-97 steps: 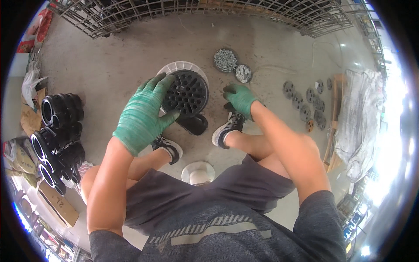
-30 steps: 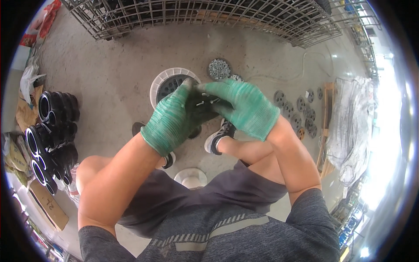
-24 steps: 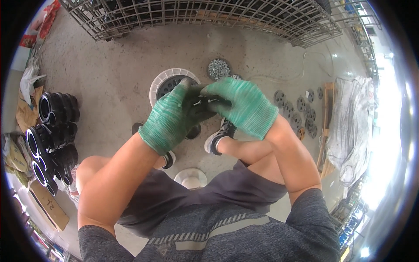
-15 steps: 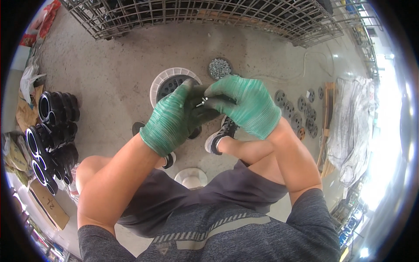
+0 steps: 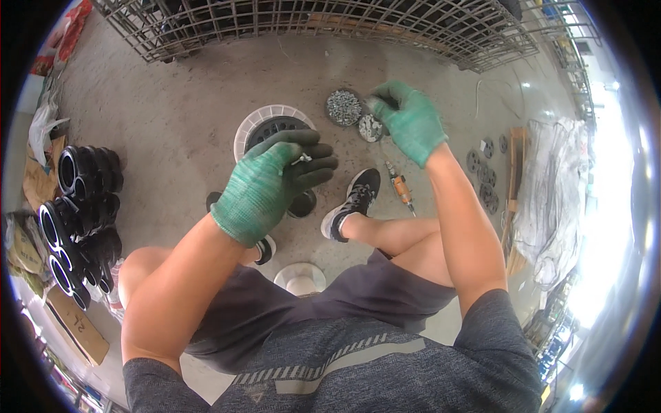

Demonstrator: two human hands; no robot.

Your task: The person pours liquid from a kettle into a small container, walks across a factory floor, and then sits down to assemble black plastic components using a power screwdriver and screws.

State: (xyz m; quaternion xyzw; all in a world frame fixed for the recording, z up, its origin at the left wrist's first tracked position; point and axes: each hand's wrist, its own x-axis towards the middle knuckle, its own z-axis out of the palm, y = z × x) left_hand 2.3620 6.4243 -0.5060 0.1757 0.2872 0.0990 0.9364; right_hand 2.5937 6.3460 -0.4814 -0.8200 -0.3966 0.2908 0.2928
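My left hand (image 5: 265,182), in a green glove with dark-coated fingers, is half curled with its palm turned up. A few small silvery screws (image 5: 303,158) rest in it near the thumb. Below and behind it stands a pale round ribbed tub (image 5: 242,134) with a black disc (image 5: 265,129) with holes in it. My right hand (image 5: 410,120), gloved alike, hangs at the right beside two round containers. Its thumb and fingers are bent towards each other; whether something tiny is between them is hidden. One container (image 5: 343,108) holds many small grey metal pieces, the smaller container (image 5: 370,128) brighter ones.
An orange power screwdriver (image 5: 401,187) lies on the floor right of my shoe (image 5: 361,193). Several dark discs (image 5: 485,182) lie farther right. Black double-ring parts (image 5: 76,206) are stacked at the left. A wire cage (image 5: 330,24) spans the far side.
My right hand has moved away from the left, right and farther out to the small containers. The left stays in place with the screws, its fingers opened a little more.
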